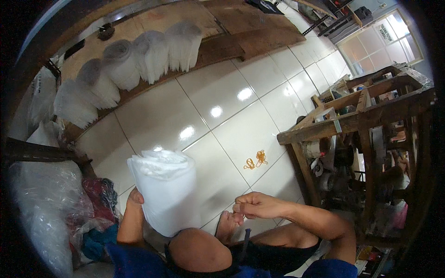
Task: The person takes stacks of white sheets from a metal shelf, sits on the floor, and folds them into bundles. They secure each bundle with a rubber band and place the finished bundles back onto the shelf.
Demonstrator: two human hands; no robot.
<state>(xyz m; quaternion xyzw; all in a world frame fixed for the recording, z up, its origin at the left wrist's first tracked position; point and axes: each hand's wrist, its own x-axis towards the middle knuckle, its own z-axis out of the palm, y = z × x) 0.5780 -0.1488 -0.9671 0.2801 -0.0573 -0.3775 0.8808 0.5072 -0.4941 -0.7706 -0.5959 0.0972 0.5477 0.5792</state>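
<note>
A thick roll of white plastic sheets stands upright in front of my bent knee, its layered top edge uneven. My left hand grips the roll's left side; most of its fingers are hidden behind it. Apart from the roll, my right hand is closed just above my bare foot, its fingers bent together. Whatever it may hold is too small to make out. Beyond that hand, two small heaps of orange rubber bands lie on the white tiled floor.
Several similar white rolls stand in a row on a brown board at the far left. Clear plastic bags are piled on my left. A wooden workbench loaded with tools and parts stands on the right.
</note>
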